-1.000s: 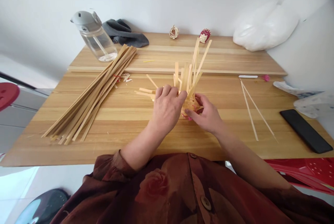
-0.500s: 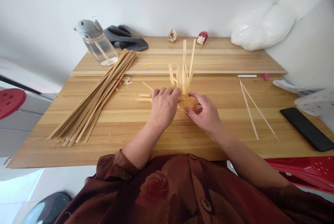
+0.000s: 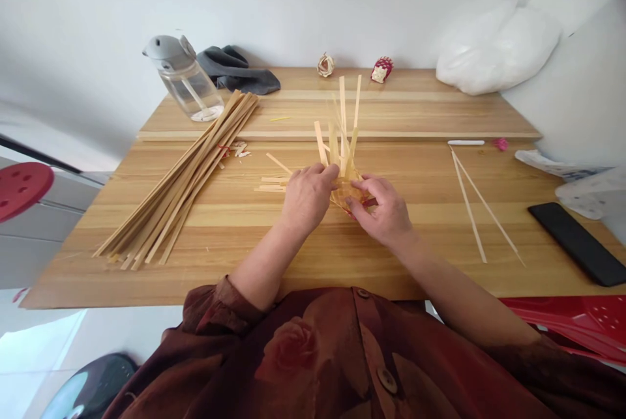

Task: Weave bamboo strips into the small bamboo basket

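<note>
A small woven piece of flat bamboo-like strips (image 3: 345, 193), with some red along its lower right edge, lies between my hands over the table's middle. Several loose strip ends (image 3: 343, 106) stand up from its far side, and others stick out to the left. My left hand (image 3: 310, 196) is closed over the piece's left side, its fingertips curled onto the strips. From the right, my right hand (image 3: 384, 209) grips the edge between thumb and fingers. The curled fingers hide part of the weave.
On the left lies a bundle of long strips (image 3: 183, 178), near a water bottle (image 3: 188, 80) and dark cloth (image 3: 239, 70). Two small woven ornaments (image 3: 325, 65) stand at the back. To the right are two loose strips (image 3: 467, 201), a white pen-like stick (image 3: 466, 143), a phone (image 3: 577, 243) and a white plastic bag (image 3: 496, 51).
The upright strip ends have shifted slightly left and one blurs with motion. Both hands keep their grip on the woven piece, nearly in place. The whole view has shifted a little.
</note>
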A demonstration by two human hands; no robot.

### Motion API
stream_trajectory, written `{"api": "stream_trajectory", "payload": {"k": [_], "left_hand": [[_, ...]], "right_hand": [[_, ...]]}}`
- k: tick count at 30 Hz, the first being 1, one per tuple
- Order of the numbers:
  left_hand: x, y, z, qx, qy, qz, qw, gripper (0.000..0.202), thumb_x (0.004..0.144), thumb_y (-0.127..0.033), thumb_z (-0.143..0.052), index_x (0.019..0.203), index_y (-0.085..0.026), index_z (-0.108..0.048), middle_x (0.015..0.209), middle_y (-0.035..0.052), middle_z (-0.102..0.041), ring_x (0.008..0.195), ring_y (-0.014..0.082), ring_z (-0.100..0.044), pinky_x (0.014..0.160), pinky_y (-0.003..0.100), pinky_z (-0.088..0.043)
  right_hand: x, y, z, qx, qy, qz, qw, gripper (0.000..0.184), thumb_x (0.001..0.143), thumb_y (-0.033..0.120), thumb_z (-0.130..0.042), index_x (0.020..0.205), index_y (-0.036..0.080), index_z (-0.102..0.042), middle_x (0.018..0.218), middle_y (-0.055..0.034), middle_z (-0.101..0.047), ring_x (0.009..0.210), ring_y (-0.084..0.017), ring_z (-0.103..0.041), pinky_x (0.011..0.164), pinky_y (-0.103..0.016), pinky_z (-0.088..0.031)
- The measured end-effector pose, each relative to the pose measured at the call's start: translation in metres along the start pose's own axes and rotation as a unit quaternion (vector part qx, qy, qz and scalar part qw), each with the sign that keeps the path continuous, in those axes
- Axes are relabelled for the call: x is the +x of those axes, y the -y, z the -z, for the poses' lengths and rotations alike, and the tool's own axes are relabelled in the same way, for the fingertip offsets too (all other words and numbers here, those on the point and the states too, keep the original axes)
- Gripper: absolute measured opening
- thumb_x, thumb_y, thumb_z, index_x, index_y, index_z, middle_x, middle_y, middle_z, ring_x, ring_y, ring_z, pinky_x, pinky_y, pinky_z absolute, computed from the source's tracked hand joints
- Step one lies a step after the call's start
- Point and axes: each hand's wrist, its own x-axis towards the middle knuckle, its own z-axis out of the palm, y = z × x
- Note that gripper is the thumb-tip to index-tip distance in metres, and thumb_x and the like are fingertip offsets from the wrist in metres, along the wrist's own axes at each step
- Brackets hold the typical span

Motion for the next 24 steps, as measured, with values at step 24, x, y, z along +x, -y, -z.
{"api": "stream_trajectory", "payload": {"k": [24], "left_hand": [[0.008, 0.012, -0.025, -0.055, -0.177, 0.002, 0.983, 0.024, 0.106, -0.04, -0.061, 0.092, -0.023, -0.066, 0.089, 0.0042, -0.076, 0.092, 0.0258, -0.061, 0.089, 0.043, -0.036]], "right_hand": [[-0.001, -0.007, 0.001, -0.051, -0.023, 0.102, 0.993, 0.054, 0.088, 0.051, -0.085, 0.132, 0.025, -0.065, 0.116, -0.0117, -0.075, 0.1, -0.03, -0.073, 0.088, -0.049, -0.065]]}}
